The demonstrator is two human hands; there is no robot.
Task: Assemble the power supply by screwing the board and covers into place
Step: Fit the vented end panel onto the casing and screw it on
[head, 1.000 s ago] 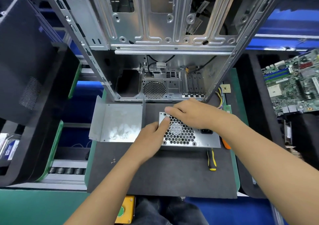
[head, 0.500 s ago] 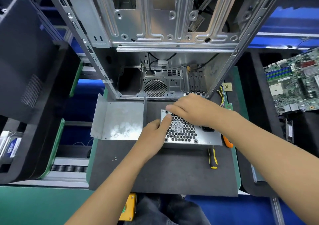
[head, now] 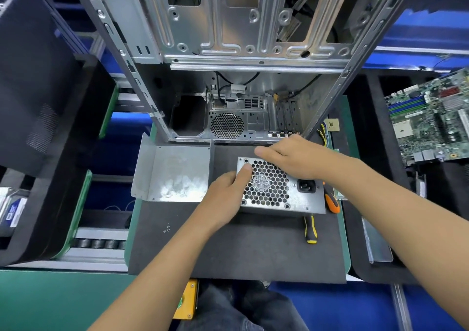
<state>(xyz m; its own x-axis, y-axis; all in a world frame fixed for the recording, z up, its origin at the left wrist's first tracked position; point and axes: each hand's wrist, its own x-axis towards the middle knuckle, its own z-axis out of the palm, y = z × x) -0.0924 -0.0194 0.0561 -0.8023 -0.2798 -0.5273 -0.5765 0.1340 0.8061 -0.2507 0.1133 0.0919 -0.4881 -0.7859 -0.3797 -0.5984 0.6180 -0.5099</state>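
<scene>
power supply (head: 281,186) right of metal cover (head: 175,176)

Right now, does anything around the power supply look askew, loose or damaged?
Nothing looks damaged. The power supply sits slightly skewed on the mat, held by both hands. A few tiny screws lie loose on the mat to its left. Two screwdrivers lie against its right end, partly tucked behind it.

No legible text; label on blue-white box (head: 14,210) at left edge too blurred to read.
</scene>
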